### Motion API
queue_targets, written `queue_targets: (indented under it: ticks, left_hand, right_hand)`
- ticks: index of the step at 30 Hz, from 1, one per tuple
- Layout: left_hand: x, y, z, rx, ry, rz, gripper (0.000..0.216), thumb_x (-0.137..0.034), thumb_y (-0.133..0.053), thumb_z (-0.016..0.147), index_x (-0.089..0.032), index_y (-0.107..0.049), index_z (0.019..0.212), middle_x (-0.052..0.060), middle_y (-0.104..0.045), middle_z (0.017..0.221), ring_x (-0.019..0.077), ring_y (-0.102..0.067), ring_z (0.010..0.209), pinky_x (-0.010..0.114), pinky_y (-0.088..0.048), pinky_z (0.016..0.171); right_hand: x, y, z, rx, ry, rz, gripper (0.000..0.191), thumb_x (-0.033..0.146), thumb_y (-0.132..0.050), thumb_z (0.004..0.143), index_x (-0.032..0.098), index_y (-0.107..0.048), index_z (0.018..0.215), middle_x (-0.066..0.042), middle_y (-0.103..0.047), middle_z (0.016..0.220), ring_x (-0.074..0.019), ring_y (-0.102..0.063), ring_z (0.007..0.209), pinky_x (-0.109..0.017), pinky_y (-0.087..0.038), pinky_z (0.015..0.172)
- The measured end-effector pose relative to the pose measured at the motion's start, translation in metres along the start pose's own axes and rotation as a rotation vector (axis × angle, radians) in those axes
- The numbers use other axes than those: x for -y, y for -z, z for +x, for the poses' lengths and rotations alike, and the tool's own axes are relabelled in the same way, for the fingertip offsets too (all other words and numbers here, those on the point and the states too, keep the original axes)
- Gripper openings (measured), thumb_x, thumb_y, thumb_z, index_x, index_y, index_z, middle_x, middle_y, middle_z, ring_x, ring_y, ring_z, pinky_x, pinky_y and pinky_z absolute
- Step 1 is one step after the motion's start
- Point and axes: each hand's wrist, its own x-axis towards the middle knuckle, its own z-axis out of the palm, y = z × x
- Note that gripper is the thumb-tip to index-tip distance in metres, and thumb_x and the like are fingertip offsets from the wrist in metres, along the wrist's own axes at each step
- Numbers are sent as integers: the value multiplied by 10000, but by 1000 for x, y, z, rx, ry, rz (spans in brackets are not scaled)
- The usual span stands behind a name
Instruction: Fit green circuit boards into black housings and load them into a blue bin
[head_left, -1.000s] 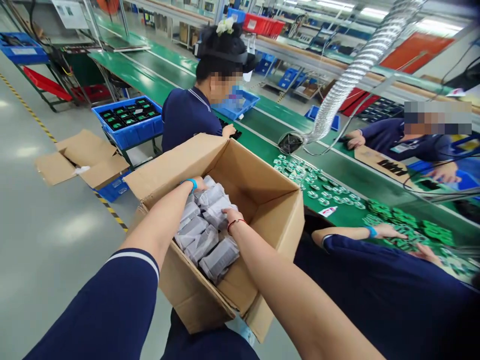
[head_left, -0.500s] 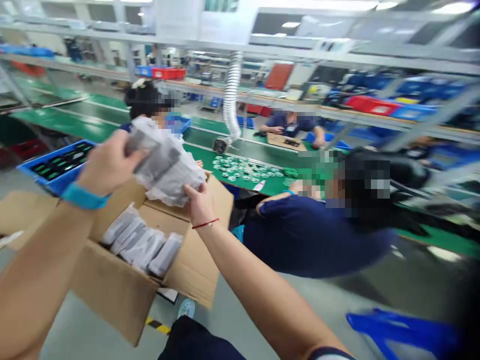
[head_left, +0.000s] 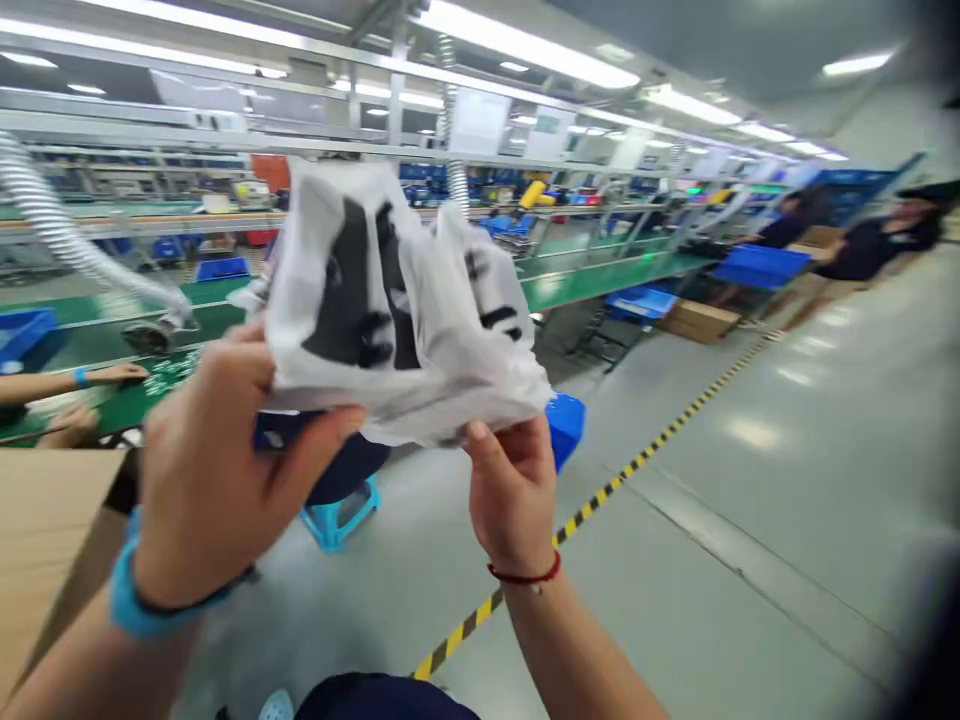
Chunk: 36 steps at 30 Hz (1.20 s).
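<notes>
Both my hands hold up a bundle of white-wrapped black parts (head_left: 442, 340); dark shapes show through the thin wrapping, but their kind cannot be made out. My left hand (head_left: 217, 450), with a blue wristband, grips the bundle's lower left side, thumb underneath. Fingers of my right hand (head_left: 514, 490), above a red string bracelet, pinch its lower right edge. Part of a cardboard box (head_left: 60, 540) shows at the left edge, below and beside my left hand.
A green workbench (head_left: 585, 285) runs behind the bundle, with a co-worker's hands (head_left: 97, 400) at far left. A light-blue stool (head_left: 337, 515) stands on the floor. Yellow-black floor tape (head_left: 637, 460) runs off to the right, towards blue bins (head_left: 761, 265) and people.
My view has swung right, away from the open box towards the aisle. The wrapped bundle has come up closer to me, still in both hands, and its dark contents now show.
</notes>
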Motion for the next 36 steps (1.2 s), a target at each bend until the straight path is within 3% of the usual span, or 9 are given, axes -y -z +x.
queue_targets:
  ticks: [3, 6, 12, 17, 21, 27, 30, 36]
  left_hand:
    - [-40, -104, -6, 65, -95, -121, 187, -360, -610, 822, -233, -536, 938, 17, -633, 1082, 200, -625, 1000, 296, -535, 803]
    - [-68, -192, -17, 201, -56, -257, 173, -321, -574, 850, -208, -527, 973, 53, -653, 1060, 202, -637, 953, 297, -530, 776]
    - [-89, -337, -28, 462, 19, -419, 199, -281, -521, 877, -212, -548, 1062, 82, -632, 1160, 212, -607, 1043, 322, -501, 869]
    - [-84, -466, 3, 551, 102, -510, 264, -260, -493, 879, -222, -538, 1136, 96, -604, 1224, 225, -586, 1091, 352, -485, 915]
    - [-80, -569, 53, 677, 144, -611, 310, -212, -502, 848, -234, -536, 1155, 81, -571, 1283, 219, -562, 1134, 361, -460, 961]
    - [-69, -707, 124, 785, 172, -650, 345, -166, -509, 823, -220, -517, 1163, 71, -538, 1324, 207, -544, 1156, 337, -433, 974]
    - [-57, -778, 149, 838, 213, -600, 348, -178, -518, 825, -219, -498, 1170, 75, -598, 1225, 207, -579, 1075, 328, -457, 905]
    - [-42, -914, 202, 864, 338, -491, 124, -218, -485, 838, -219, -506, 960, 34, -643, 920, 184, -604, 810, 286, -461, 710]
  right_hand:
    - [10, 106, 17, -137, -7, -200, 445, 318, -665, 770, 252, -522, 1186, -67, -596, 1226, -209, -557, 1110, -405, -442, 964]
    - [6, 190, 30, -230, -101, -323, 473, 357, -674, 759, 221, -531, 1188, -97, -600, 1223, -227, -562, 1099, -408, -442, 955]
    - [-34, 307, 90, -335, -261, -419, 535, 401, -705, 720, 220, -538, 1195, -102, -603, 1224, -251, -558, 1116, -396, -452, 942]
    - [-68, 375, 190, -343, -296, -498, 579, 414, -707, 708, 224, -534, 1227, -103, -602, 1234, -270, -549, 1140, -395, -459, 940]
    - [-94, 422, 280, -386, -322, -558, 581, 446, -684, 718, 234, -535, 1237, -90, -606, 1235, -263, -560, 1130, -385, -454, 953]
    - [-150, 474, 400, -469, -383, -511, 613, 462, -699, 689, 229, -536, 1231, -89, -619, 1210, -261, -556, 1135, -401, -428, 985]
    - [-180, 502, 462, -450, -401, -496, 537, 451, -705, 683, 225, -580, 1154, -85, -645, 1155, -255, -587, 1081, -399, -437, 973]
    - [-221, 560, 612, -363, -445, -540, 424, 416, -717, 657, 200, -623, 1010, -91, -672, 1075, -257, -616, 995, -397, -467, 907]
